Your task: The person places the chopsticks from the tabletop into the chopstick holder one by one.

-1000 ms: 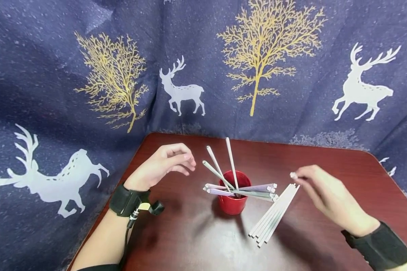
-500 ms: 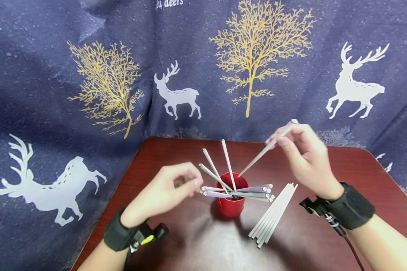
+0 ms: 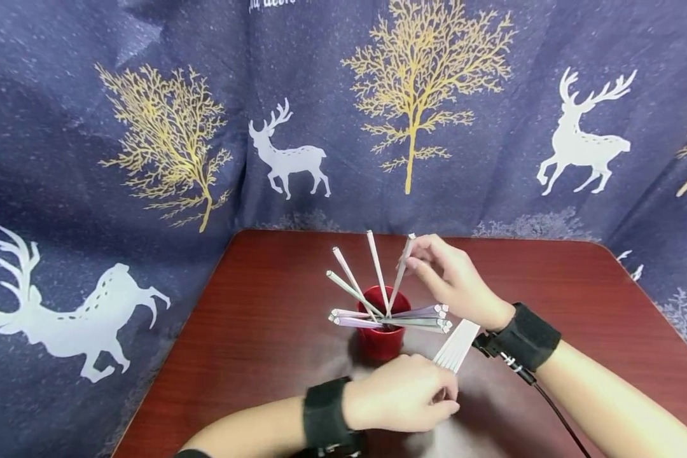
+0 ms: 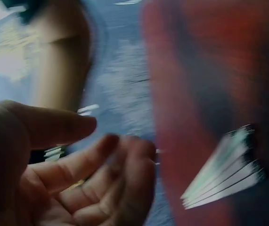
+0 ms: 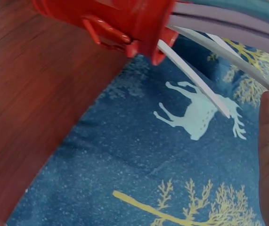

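My right hand point(image 3: 455, 280) pinches a slim pale stick point(image 3: 401, 270) between thumb and fingers, its lower end inside a small red bucket point(image 3: 380, 343). Several white, green, pink and purple sticks point(image 3: 352, 289) lean out of the bucket on different sides. In the right wrist view, the bucket point(image 5: 110, 23) shows a handle on its side. My left hand point(image 3: 403, 394) is over the near end of a pile of pale sticks point(image 3: 457, 343) on the table. The left wrist view has that hand point(image 4: 92, 179) with loosely bent fingers and nothing in them, the pile point(image 4: 224, 172) apart from it.
The reddish-brown wooden table point(image 3: 263, 305) carries the bucket and pile. Behind and to the left hangs a dark blue cloth point(image 3: 298, 57) with white deer and yellow trees. A cable point(image 3: 561, 416) trails from the right wristband.
The right hand has picked a stick up from the pile, raised it and brought it left into the bucket. The left hand has swung from left of the bucket to the pile's near end.
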`<act>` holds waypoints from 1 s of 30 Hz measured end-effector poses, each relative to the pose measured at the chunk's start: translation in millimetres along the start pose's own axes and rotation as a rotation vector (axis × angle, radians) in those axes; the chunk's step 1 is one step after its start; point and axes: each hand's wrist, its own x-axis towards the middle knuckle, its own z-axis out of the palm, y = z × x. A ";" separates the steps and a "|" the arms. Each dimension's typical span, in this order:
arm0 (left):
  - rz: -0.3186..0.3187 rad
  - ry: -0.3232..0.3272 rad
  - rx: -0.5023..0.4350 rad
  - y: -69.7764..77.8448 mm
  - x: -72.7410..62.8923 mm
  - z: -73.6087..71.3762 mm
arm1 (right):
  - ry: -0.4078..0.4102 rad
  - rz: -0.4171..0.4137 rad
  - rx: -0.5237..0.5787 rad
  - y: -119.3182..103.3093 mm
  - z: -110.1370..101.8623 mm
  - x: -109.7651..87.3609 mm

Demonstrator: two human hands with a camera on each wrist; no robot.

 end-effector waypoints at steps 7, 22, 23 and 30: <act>-0.163 0.007 0.469 0.7 39.5 69.7 | -0.061 0.038 -0.074 -2.0 6.8 -4.3; -0.256 0.045 0.707 2.4 44.6 89.8 | 0.120 0.182 -0.188 -8.3 -22.0 -28.7; -0.253 0.058 0.718 2.6 42.7 89.7 | 0.126 0.192 -0.189 -2.9 -22.2 -32.4; -0.288 0.045 0.786 7.5 25.0 88.0 | 0.119 0.244 -0.200 16.5 -26.0 -53.7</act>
